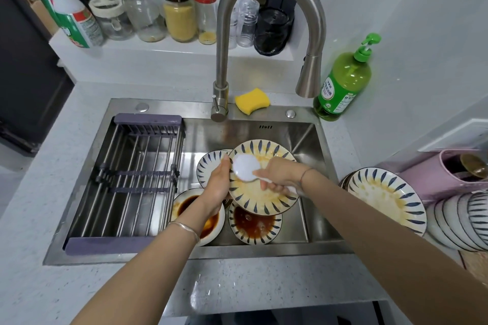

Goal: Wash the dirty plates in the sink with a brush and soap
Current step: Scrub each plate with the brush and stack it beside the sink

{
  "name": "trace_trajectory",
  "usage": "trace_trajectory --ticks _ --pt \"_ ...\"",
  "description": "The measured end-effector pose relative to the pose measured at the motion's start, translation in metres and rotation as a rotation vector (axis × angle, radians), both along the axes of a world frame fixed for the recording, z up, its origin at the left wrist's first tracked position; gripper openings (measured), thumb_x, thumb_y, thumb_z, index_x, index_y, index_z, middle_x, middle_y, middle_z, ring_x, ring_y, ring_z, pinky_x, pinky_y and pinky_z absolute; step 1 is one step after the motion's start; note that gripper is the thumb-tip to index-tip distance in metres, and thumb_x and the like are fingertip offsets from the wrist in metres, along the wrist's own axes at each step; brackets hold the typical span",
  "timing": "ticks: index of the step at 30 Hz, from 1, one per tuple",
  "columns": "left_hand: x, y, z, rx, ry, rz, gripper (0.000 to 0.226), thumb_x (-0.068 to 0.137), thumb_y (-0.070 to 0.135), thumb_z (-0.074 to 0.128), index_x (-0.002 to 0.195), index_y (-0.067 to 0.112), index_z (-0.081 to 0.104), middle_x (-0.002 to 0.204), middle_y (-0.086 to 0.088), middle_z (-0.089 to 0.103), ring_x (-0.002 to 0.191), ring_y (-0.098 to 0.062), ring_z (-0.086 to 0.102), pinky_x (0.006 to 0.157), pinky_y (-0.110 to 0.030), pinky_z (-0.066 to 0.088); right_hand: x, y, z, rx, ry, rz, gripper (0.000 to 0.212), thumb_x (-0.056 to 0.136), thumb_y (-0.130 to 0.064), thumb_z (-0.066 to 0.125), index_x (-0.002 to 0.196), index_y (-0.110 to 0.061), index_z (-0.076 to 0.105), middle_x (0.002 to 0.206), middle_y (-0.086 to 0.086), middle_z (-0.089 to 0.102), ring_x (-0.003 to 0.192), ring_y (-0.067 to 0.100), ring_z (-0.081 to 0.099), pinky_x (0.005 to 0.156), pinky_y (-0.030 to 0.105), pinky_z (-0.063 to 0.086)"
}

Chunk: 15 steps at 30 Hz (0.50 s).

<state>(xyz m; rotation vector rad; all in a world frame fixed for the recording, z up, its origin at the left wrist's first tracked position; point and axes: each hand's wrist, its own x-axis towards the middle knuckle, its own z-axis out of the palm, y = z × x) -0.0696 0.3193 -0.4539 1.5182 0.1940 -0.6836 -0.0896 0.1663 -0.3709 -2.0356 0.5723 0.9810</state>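
Left hand (217, 185) holds the plate (264, 199); right hand (281, 175) has the brush (245, 167) in its grip, head pointing up-left.

1. Patterned plates in the sink (311, 140): four were confirmed, namely a tilted plate (266, 192), a rear plate (208, 169), a left sauce plate (196, 219) and a right sauce plate (253, 227). A sliver of a possible fifth could not be verified.
2. Counter plates (383, 198): one stack was noted, number within indeterminate.
3. Bowls (462, 219): one stack, uncounted.
4. Lidded jars (144, 16) on the shelf: four.
5. Bottles: two, a soap pump bottle (343, 82) and a green-and-white bottle (74, 24).
6. One each was recorded: brush (245, 167), sponge (252, 104), faucet (221, 47), drying rack (132, 179).
7. Hands: two, left hand (216, 187) and right hand (280, 175).
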Motion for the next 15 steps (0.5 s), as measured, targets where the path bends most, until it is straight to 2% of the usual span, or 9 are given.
trace_trajectory --ticks 4,8,11,13,15 --pt "0.002 0.008 -0.004 -0.027 0.023 0.03 0.052 0.103 0.052 0.023 0.117 0.025 0.065 0.107 -0.004 0.074 0.103 -0.022 0.069 0.096 -0.048 0.052 0.006 -0.029 0.002 -0.035 -0.073 -0.187 0.033 0.101 -0.028 0.045 0.076 -0.007 0.049 0.033 -0.007 0.044 0.028 0.005 0.029 0.032 0.015 0.024" --pt "0.01 0.015 0.001 -0.038 0.026 0.122 0.05 0.104 0.051 0.019 0.112 0.03 0.063 0.104 -0.003 0.074 0.1 -0.022 0.069 0.085 -0.043 0.057 -0.015 -0.028 0.008 -0.001 0.14 -0.013 0.031 0.102 -0.027 0.043 0.079 -0.007 0.05 0.035 -0.009 0.046 0.028 0.002 0.033 0.032 0.013 0.029" --pt "0.008 0.011 0.0 -0.025 -0.001 0.077 0.054 0.1 0.06 0.02 0.116 0.032 0.064 0.111 -0.002 0.072 0.106 -0.023 0.067 0.09 -0.05 0.055 -0.016 -0.004 0.003 0.057 0.148 0.059 0.039 0.102 -0.031 0.041 0.076 -0.005 0.054 0.036 -0.008 0.042 0.028 0.004 0.033 0.033 0.014 0.03" --pt "0.003 0.007 -0.005 -0.028 0.024 0.051 0.062 0.094 0.07 0.024 0.124 0.029 0.061 0.121 -0.004 0.068 0.112 -0.025 0.063 0.094 -0.051 0.052 -0.006 0.005 -0.002 0.097 0.085 -0.045 0.04 0.103 -0.031 0.04 0.075 -0.005 0.052 0.035 -0.007 0.041 0.027 0.005 0.031 0.031 0.015 0.029" --pt "-0.004 0.002 -0.004 -0.065 0.068 0.066 0.062 0.096 0.066 0.023 0.127 0.025 0.059 0.117 -0.004 0.07 0.107 -0.02 0.066 0.088 -0.044 0.056 0.007 0.006 -0.005 0.127 0.006 -0.236 0.04 0.103 -0.032 0.038 0.075 -0.005 0.049 0.033 -0.007 0.04 0.025 0.004 0.03 0.03 0.013 0.027"
